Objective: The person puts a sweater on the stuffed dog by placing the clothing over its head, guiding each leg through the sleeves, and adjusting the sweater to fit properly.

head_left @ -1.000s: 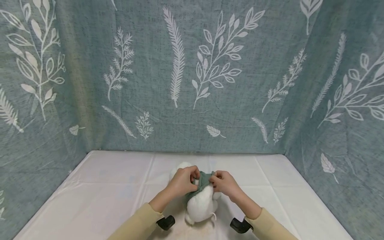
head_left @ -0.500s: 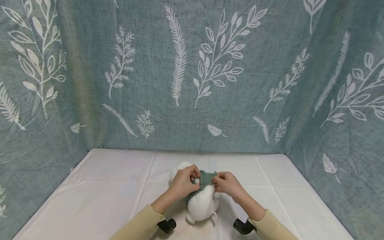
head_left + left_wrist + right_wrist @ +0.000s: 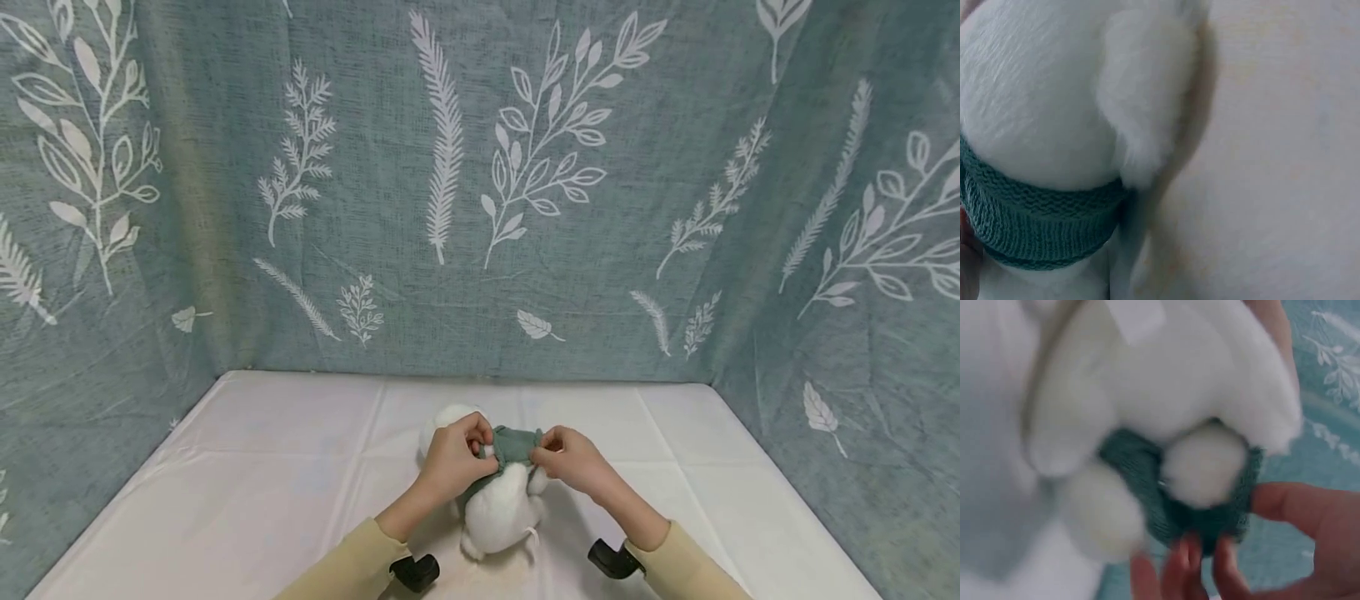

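A white plush animal [image 3: 498, 517] lies on the table between the hands, with a thin white cord or tag sticking out near its bottom end. Around its body sits a green knitted garment [image 3: 516, 444], ribbed in the left wrist view. The left hand [image 3: 453, 460] pinches the garment's edge on the head side, hiding part of it. On the opposite edge, the right hand [image 3: 576, 462] pinches the knit between thumb and fingers. In the right wrist view, a round white paw [image 3: 1204, 465] pokes through the garment's opening, close to the right hand's fingers [image 3: 1288, 503].
A white cloth covers the table [image 3: 285, 475]. Blue-green curtains [image 3: 480, 200] with white leaf patterns enclose the back and both sides. Black wrist cameras [image 3: 414, 573] are strapped at the sleeves.
The right hand has shifted slightly right with its edge of the garment. More green knit now shows stretched between the two hands. The left hand keeps its pinch near the head.
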`<act>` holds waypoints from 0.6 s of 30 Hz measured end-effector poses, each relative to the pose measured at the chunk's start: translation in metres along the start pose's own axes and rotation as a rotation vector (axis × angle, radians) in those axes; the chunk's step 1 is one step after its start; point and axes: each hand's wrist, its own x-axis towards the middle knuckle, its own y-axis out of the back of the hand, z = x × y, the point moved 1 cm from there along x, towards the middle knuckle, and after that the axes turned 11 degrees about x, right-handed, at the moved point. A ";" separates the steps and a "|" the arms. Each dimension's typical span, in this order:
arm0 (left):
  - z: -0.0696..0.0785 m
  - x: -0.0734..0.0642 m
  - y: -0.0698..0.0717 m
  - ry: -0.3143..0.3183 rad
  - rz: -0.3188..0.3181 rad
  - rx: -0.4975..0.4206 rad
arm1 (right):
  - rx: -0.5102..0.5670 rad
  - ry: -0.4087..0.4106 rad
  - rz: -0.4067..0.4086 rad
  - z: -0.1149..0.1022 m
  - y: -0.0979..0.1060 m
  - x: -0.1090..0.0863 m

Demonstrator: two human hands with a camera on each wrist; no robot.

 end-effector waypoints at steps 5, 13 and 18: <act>0.002 0.002 0.000 -0.016 -0.002 0.024 | -0.203 0.250 0.157 -0.020 -0.002 0.002; 0.002 0.002 -0.003 -0.023 -0.004 0.039 | -0.272 0.312 -0.145 -0.015 -0.005 0.015; 0.002 0.001 -0.005 -0.014 0.024 0.011 | -0.262 0.367 -0.182 -0.010 -0.002 0.017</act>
